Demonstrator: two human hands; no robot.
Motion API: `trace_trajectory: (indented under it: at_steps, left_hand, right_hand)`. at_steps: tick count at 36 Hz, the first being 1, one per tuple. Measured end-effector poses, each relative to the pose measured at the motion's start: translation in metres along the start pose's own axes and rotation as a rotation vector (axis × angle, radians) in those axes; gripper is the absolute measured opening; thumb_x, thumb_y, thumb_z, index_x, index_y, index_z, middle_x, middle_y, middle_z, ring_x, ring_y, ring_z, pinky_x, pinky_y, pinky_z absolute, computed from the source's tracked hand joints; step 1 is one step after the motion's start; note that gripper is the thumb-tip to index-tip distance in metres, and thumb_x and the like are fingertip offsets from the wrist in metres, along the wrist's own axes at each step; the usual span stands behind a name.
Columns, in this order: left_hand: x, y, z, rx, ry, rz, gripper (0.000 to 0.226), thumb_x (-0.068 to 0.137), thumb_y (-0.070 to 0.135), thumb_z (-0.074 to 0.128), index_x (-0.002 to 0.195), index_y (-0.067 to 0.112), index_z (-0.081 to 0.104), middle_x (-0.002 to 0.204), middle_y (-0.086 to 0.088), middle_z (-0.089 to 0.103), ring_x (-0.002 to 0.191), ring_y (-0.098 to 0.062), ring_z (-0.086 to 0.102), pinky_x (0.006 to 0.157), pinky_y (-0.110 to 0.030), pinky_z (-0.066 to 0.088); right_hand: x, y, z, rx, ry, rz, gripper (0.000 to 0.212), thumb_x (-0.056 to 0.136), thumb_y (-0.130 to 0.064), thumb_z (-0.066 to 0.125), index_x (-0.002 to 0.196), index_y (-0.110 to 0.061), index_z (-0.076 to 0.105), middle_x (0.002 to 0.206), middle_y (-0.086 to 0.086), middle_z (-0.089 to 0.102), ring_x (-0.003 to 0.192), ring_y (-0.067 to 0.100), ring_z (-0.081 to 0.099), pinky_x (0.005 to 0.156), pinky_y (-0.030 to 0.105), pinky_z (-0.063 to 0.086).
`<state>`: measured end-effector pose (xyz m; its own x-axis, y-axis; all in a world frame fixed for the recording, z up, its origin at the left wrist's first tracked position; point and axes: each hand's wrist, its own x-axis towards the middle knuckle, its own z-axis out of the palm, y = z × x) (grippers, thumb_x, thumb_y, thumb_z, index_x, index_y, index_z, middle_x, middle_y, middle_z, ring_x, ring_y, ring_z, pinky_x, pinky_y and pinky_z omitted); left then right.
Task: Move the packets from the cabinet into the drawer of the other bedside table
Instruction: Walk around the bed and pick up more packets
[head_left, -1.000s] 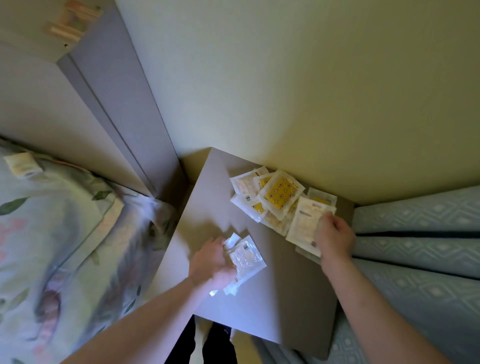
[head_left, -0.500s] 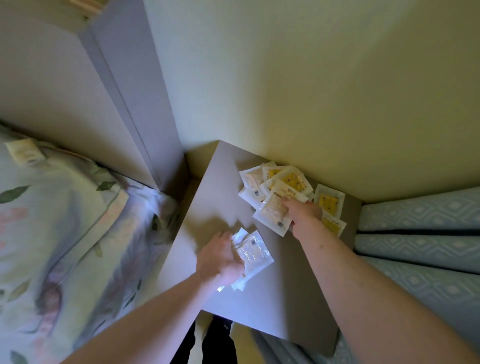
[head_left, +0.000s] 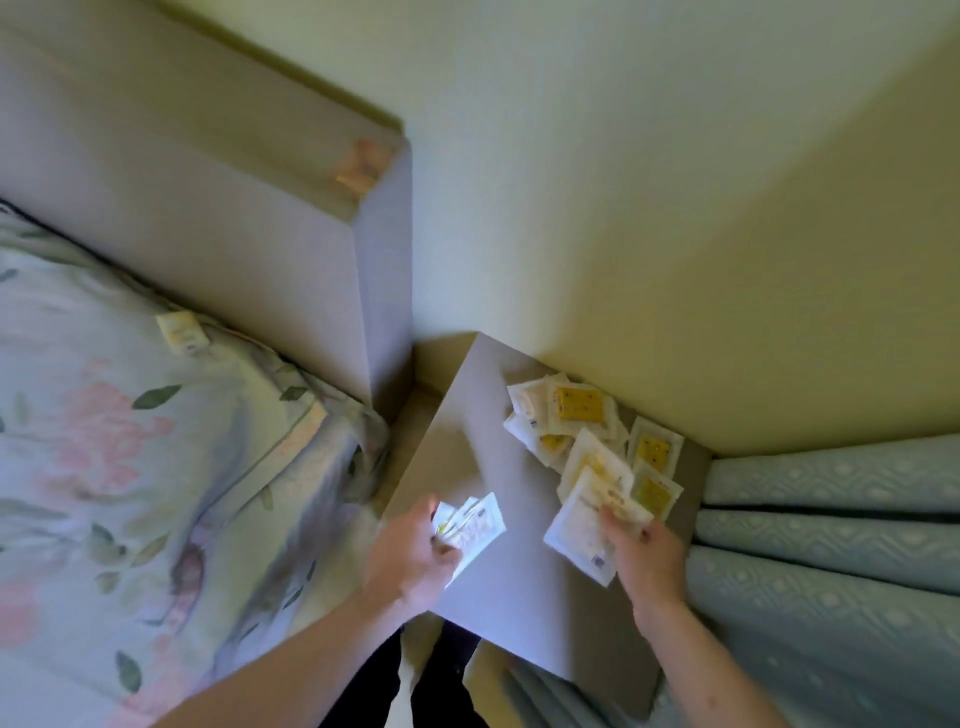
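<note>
Several white and yellow packets lie in a loose pile at the back right of a grey bedside table top. My left hand grips a small bunch of clear-and-white packets near the table's left front. My right hand pinches a couple of white packets pulled toward the front of the pile. No drawer is visible.
A bed with a floral cover fills the left side, with one loose packet lying on it. A grey headboard stands behind it. Pale blue patterned curtains hang right of the table. The wall is close behind.
My right hand has drawn packets from the pile's middle toward the table's front right. My left hand keeps its bunch. The view has swung left and down over the bed.
</note>
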<state>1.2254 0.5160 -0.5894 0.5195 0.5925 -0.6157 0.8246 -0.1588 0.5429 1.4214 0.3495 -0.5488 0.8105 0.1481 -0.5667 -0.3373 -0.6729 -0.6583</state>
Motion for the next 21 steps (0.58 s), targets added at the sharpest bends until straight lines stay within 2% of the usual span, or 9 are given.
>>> trace_trajectory:
  at_steps: [2, 5, 8, 10, 13, 15, 17, 19, 21]
  left_hand:
    - [-0.031, 0.003, -0.019, -0.043, 0.022, -0.019, 0.023, 0.074, 0.028, 0.065, 0.082, 0.029, 0.043, 0.071, 0.006, 0.061, 0.063, -0.011, 0.061, 0.053, -0.032, 0.049]
    - [-0.081, 0.012, -0.044, -0.114, 0.034, -0.043, 0.023, 0.075, 0.028, 0.065, 0.093, 0.030, 0.051, 0.074, 0.007, 0.065, 0.064, -0.008, 0.061, 0.052, -0.026, 0.046]
    - [-0.126, 0.023, -0.069, -0.131, 0.060, -0.048, 0.026, 0.077, 0.029, 0.068, 0.095, 0.033, 0.050, 0.079, 0.011, 0.065, 0.071, -0.003, 0.062, 0.062, -0.021, 0.050]
    - [-0.152, 0.024, -0.083, -0.145, 0.115, -0.046, 0.029, 0.077, 0.034, 0.072, 0.095, 0.036, 0.050, 0.081, 0.015, 0.065, 0.076, -0.002, 0.063, 0.072, -0.027, 0.056]
    - [-0.184, 0.024, -0.100, -0.256, 0.211, -0.060, 0.033, 0.071, 0.036, 0.077, 0.094, 0.036, 0.053, 0.080, 0.015, 0.067, 0.076, -0.005, 0.065, 0.073, -0.038, 0.059]
    - [-0.207, 0.024, -0.108, -0.275, 0.273, -0.067, 0.034, 0.072, 0.039, 0.081, 0.093, 0.033, 0.055, 0.081, 0.013, 0.068, 0.077, -0.005, 0.066, 0.071, -0.037, 0.059]
    - [-0.230, 0.021, -0.113, -0.321, 0.355, -0.074, 0.033, 0.073, 0.041, 0.082, 0.091, 0.032, 0.056, 0.079, 0.011, 0.069, 0.074, -0.004, 0.066, 0.069, -0.035, 0.057]
    - [-0.257, 0.018, -0.117, -0.366, 0.422, -0.106, 0.032, 0.074, 0.038, 0.084, 0.089, 0.032, 0.057, 0.076, 0.010, 0.069, 0.070, -0.002, 0.066, 0.066, -0.029, 0.053]
    - [-0.284, 0.016, -0.120, -0.434, 0.477, -0.130, 0.030, 0.076, 0.033, 0.085, 0.089, 0.029, 0.058, 0.075, 0.011, 0.070, 0.067, -0.001, 0.065, 0.062, -0.021, 0.047]
  right_hand:
    - [-0.029, 0.000, -0.014, -0.050, -0.006, -0.017, 0.018, 0.088, -0.024, 0.077, 0.101, -0.011, 0.075, 0.096, 0.000, 0.075, 0.088, 0.016, 0.069, 0.060, 0.021, 0.047]
    - [-0.075, -0.004, -0.033, -0.067, -0.041, -0.034, 0.014, 0.085, -0.022, 0.080, 0.094, -0.012, 0.077, 0.089, -0.004, 0.076, 0.091, 0.020, 0.071, 0.073, 0.028, 0.049]
    - [-0.116, -0.014, -0.047, -0.062, -0.096, -0.061, 0.011, 0.084, -0.019, 0.082, 0.091, -0.010, 0.078, 0.087, -0.002, 0.077, 0.089, 0.017, 0.072, 0.076, 0.028, 0.051]
    - [-0.136, -0.020, -0.053, -0.043, -0.136, -0.089, 0.009, 0.084, -0.014, 0.081, 0.092, -0.009, 0.078, 0.090, 0.002, 0.078, 0.085, 0.012, 0.073, 0.072, 0.023, 0.054]
    - [-0.162, -0.034, -0.058, -0.009, -0.216, -0.112, 0.006, 0.084, -0.012, 0.082, 0.086, -0.013, 0.076, 0.081, -0.001, 0.078, 0.079, 0.016, 0.074, 0.063, 0.020, 0.055]
    - [-0.174, -0.040, -0.060, -0.015, -0.293, -0.142, 0.006, 0.084, -0.015, 0.083, 0.083, -0.014, 0.076, 0.074, -0.006, 0.076, 0.076, 0.016, 0.072, 0.056, 0.014, 0.051]
    - [-0.185, -0.046, -0.058, -0.039, -0.384, -0.156, 0.006, 0.085, -0.018, 0.082, 0.082, -0.018, 0.076, 0.074, -0.005, 0.076, 0.074, 0.012, 0.070, 0.050, 0.009, 0.047]
    - [-0.194, -0.051, -0.056, -0.087, -0.480, -0.160, 0.007, 0.085, -0.022, 0.081, 0.081, -0.022, 0.076, 0.078, -0.003, 0.078, 0.078, 0.014, 0.073, 0.056, 0.015, 0.053]
    - [-0.203, -0.056, -0.054, -0.125, -0.575, -0.200, 0.007, 0.084, -0.029, 0.082, 0.086, -0.023, 0.079, 0.084, -0.006, 0.079, 0.085, 0.016, 0.075, 0.070, 0.029, 0.061]
